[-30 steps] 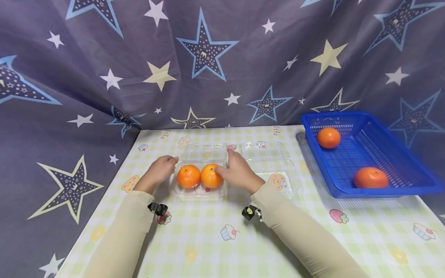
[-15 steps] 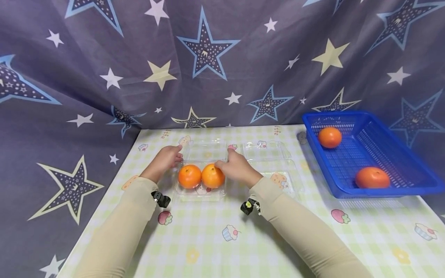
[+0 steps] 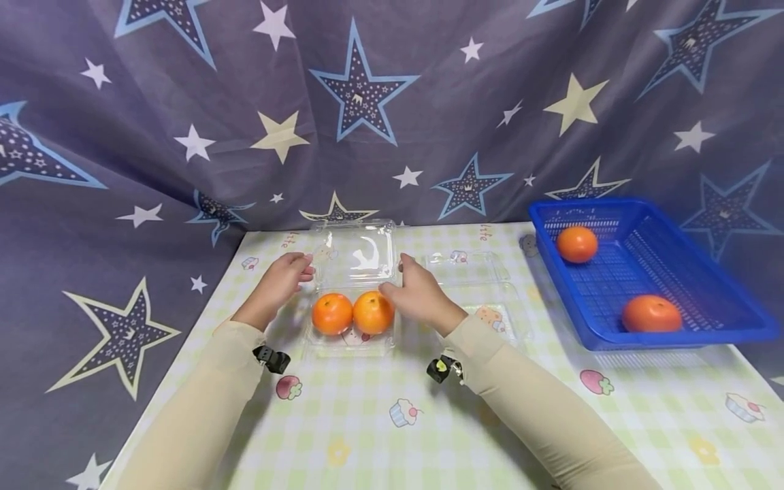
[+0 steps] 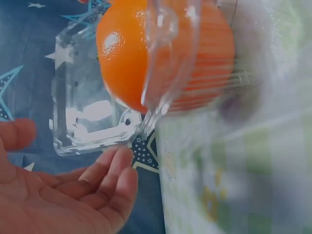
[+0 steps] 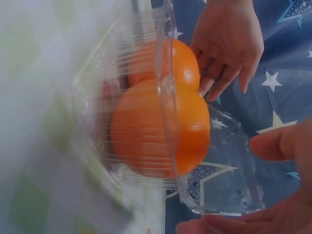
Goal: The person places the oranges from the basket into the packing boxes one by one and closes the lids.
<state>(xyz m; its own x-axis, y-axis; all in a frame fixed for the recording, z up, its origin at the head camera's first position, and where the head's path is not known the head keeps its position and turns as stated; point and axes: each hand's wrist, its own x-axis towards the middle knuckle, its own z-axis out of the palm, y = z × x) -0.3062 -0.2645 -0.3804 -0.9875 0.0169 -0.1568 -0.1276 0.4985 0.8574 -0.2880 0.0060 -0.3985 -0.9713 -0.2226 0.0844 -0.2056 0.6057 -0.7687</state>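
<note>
Two oranges, a left one [image 3: 333,314] and a right one [image 3: 374,313], sit side by side in a clear plastic clamshell box [image 3: 350,348]. Its hinged lid [image 3: 355,253] stands raised behind them, tilted back. My left hand [image 3: 277,287] is at the lid's left edge; in the left wrist view its fingers [image 4: 117,183] are loosely extended by the lid's rim, gripping nothing. On the other side, my right hand [image 3: 422,296] has its fingertips at the lid's right edge. The right wrist view shows that thumb [image 5: 273,145] apart from the fingers, which lie along the lid's rim.
A second clear clamshell box [image 3: 511,299] lies open to the right, with no fruit in it. Farther right stands a blue plastic basket [image 3: 618,272] holding two orange fruits, one at the back [image 3: 577,244] and one in front [image 3: 652,314]. A star-patterned curtain [image 3: 465,122] hangs behind the table.
The lid has swung up from lying low behind the box to standing raised. My left hand has moved up along the box's side to the lid; the right hand has hardly moved.
</note>
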